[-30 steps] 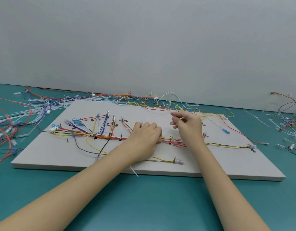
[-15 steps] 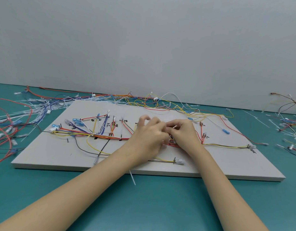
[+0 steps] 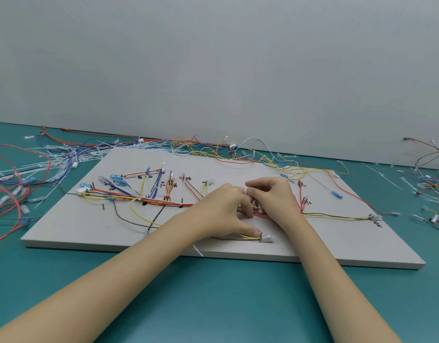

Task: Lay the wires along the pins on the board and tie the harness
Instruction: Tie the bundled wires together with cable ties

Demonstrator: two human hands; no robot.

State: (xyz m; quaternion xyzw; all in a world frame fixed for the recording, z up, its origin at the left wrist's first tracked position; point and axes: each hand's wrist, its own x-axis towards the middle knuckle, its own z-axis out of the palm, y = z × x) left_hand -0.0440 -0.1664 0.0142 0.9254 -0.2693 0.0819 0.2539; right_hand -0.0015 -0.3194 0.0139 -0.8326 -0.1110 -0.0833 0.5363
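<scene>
A grey pin board point(image 3: 72, 219) lies flat on the teal table. A bundle of red, orange and yellow wires point(image 3: 129, 197) runs along its pins from left to right, with branches going up to labelled connectors. My left hand point(image 3: 223, 211) and my right hand point(image 3: 272, 199) meet over the middle of the bundle, fingers curled, pinching a clear zip tie point(image 3: 255, 205) around the wires. My left thumb reaches down near a clear connector point(image 3: 266, 237) on a yellow wire. A white zip tie tail point(image 3: 198, 250) sticks out at the board's front edge.
Loose wires and white zip ties are heaped on the table at left point(image 3: 20, 184) and behind the board point(image 3: 213, 149). More wires and ties lie at the right edge point(image 3: 431, 184). A grey wall stands behind. Bare teal table point(image 3: 213, 305) lies in front.
My right hand came down from the board's upper middle to the bundle. Both hands now meet there and work the tie; the left hand shifted slightly right.
</scene>
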